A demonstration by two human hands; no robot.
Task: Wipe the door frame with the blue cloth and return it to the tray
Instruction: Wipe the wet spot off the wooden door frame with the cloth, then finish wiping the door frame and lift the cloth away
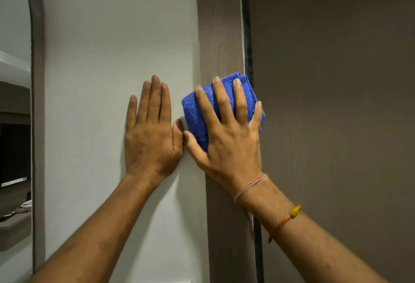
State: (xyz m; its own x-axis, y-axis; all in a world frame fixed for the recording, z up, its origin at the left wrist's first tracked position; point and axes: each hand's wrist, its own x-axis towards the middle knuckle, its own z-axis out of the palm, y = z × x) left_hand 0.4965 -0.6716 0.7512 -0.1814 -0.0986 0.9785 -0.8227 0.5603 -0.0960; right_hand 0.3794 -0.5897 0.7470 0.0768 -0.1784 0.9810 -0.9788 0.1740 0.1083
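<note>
Right hand (226, 129), fingers spread, presses the folded blue cloth (195, 111) flat against the wood-grain door frame (219, 35). Left hand (152, 129) lies open, grasping nothing, flat on the white wall (112, 35), just left of the cloth, thumbs touching.

brown wood-grain door frame (220, 35) with folded blue cloth (193, 111) pressed flat on it, white wall (112, 46) just left.

1. Two hands: left hand (152, 134), right hand (226, 134).
2. One blue cloth (193, 111).
3. One door frame (220, 35).
4. One door (332, 80).
5. One arched mirror (15, 103).
6. Two wrist threads (249, 187).
</note>
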